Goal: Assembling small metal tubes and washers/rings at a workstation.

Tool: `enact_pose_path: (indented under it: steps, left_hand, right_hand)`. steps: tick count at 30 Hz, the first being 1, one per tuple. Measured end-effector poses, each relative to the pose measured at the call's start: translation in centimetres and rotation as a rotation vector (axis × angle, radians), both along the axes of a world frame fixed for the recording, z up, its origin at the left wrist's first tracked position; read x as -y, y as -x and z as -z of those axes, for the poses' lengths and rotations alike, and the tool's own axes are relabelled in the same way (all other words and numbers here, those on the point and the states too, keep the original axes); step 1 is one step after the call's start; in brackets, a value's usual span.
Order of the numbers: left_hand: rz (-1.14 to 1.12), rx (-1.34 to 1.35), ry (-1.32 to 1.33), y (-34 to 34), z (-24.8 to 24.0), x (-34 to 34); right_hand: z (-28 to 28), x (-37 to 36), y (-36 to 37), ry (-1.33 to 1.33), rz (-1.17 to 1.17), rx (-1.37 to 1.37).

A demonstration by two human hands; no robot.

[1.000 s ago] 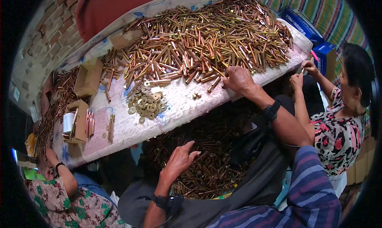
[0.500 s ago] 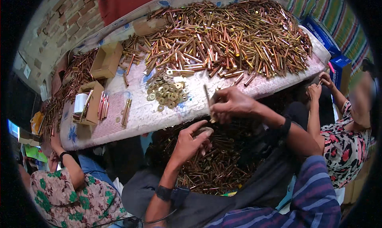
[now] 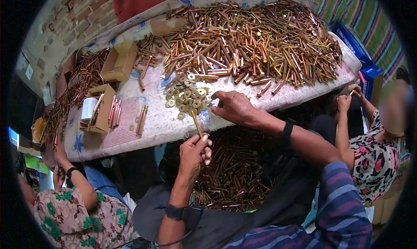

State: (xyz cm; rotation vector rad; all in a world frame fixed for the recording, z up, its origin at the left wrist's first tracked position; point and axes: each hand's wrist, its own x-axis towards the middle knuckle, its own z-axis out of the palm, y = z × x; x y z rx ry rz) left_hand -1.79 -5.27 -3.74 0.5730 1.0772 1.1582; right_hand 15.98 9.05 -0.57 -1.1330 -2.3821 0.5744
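My left hand (image 3: 195, 157) is closed around the lower end of a brass-coloured metal rod (image 3: 196, 124). The rod leans up and to the left, its far tip at the near edge of a heap of flat round washers (image 3: 186, 94). At the right side of that heap is my right hand (image 3: 239, 108), its thumb and forefinger spread apart with nothing visible between them. Its other fingers are partly hidden beneath the palm.
A big pile of copper-coloured rods (image 3: 260, 40) covers the table's far side. Two cardboard boxes (image 3: 123, 64) and a few rods (image 3: 142, 119) lie left. More rods (image 3: 236, 175) fill the dark space below the table edge. Co-workers sit at left (image 3: 87, 210) and right (image 3: 373, 155).
The rod has passed from my right hand to my left, which has closed on it. My right hand has moved left to the washers, and its thumb and forefinger have parted.
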Motion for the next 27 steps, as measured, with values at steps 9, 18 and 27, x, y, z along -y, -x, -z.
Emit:
enact_pose_path:
  steps: [9,18,27]
  left_hand:
    - [-0.006,-0.074,0.010,0.7,0.7,0.2]
    - [-0.001,-0.139,0.046,0.2,1.2,-0.2]
    - [0.013,-0.213,-0.002,0.2,1.4,0.1]
  right_hand:
    - [1.2,-0.8,1.3,-0.076,0.039,0.067]
    - [1.6,-1.1,1.3,-0.221,0.034,0.027]
    - [1.0,-1.8,0.5,-0.274,0.052,0.078]
